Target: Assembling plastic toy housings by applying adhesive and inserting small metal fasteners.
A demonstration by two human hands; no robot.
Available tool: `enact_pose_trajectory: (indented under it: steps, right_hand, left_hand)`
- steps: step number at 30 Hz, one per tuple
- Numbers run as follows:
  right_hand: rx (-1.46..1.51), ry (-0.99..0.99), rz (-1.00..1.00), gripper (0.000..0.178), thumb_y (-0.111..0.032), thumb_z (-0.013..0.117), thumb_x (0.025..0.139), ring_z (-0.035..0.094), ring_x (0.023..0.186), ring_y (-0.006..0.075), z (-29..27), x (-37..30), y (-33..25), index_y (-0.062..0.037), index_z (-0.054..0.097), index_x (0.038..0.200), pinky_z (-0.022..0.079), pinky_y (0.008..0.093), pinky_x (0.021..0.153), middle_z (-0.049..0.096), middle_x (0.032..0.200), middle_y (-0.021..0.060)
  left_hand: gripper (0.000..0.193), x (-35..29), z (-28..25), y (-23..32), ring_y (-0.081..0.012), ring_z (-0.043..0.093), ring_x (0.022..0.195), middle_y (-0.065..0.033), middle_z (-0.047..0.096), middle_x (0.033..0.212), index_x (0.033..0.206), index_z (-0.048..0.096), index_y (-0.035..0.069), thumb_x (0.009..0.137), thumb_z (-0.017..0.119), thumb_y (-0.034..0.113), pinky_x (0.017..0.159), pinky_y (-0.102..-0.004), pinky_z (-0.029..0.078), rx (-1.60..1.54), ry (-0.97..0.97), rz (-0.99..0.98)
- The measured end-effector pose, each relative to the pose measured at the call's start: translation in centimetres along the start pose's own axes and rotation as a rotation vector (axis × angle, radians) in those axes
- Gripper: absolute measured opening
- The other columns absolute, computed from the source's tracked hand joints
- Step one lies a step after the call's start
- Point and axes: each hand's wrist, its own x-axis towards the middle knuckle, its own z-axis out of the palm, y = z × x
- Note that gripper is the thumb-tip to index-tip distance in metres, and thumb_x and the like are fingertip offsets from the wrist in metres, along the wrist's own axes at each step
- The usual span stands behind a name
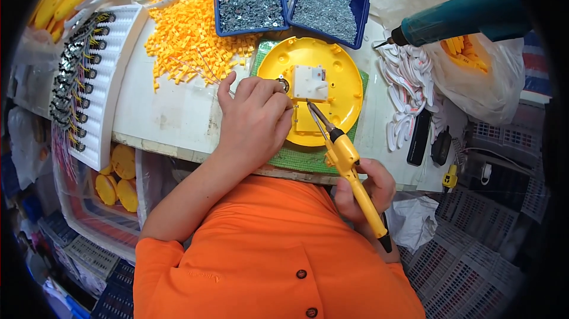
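Observation:
A round yellow plastic housing lies on a green mat in front of me. Mounted in its middle is a white box, with a small round metal part beside it. My left hand reaches over the housing's left side, fingers bent and pinched together near the box's lower edge. What they grip is hidden, though thin wires run in under that hand. In my right hand is a yellow soldering gun, its tip at the box's lower edge close to my left fingertips.
Small yellow parts heap at the left, near a white foam tray of wired components. Two blue bins of metal pieces stand behind. A teal power screwdriver hangs at the upper right above white plastic parts.

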Motion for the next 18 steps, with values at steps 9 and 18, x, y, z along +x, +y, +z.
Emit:
enact_pose_trajectory:
  steps: [9,18]
  right_hand:
    - [0.005,0.008,0.025,0.054,-0.017,0.076,0.087,0.068,0.085,0.0224,-0.2,-0.3,0.2,0.0057,0.050,0.128,0.058,0.0329,0.077,0.063,0.111,0.0178]
    - [-0.026,0.099,-0.001,0.051,-0.010,0.077,0.077,0.070,0.065,0.0306,0.1,0.9,0.1,0.0028,0.053,0.120,0.059,0.0369,0.061,0.068,0.084,0.0180]
  left_hand:
    - [0.011,0.0,-0.2,0.1,-0.0232,0.058,0.111,-0.0001,0.064,0.107,0.090,0.068,0.015,0.083,0.076,0.016,0.112,-0.0550,0.026,0.004,-0.013,-0.005]
    - [0.013,1.6,-4.7,-2.7,-0.0250,0.060,0.105,-0.0022,0.065,0.104,0.095,0.071,0.013,0.084,0.076,0.015,0.102,-0.0479,0.038,-0.069,0.016,0.052]
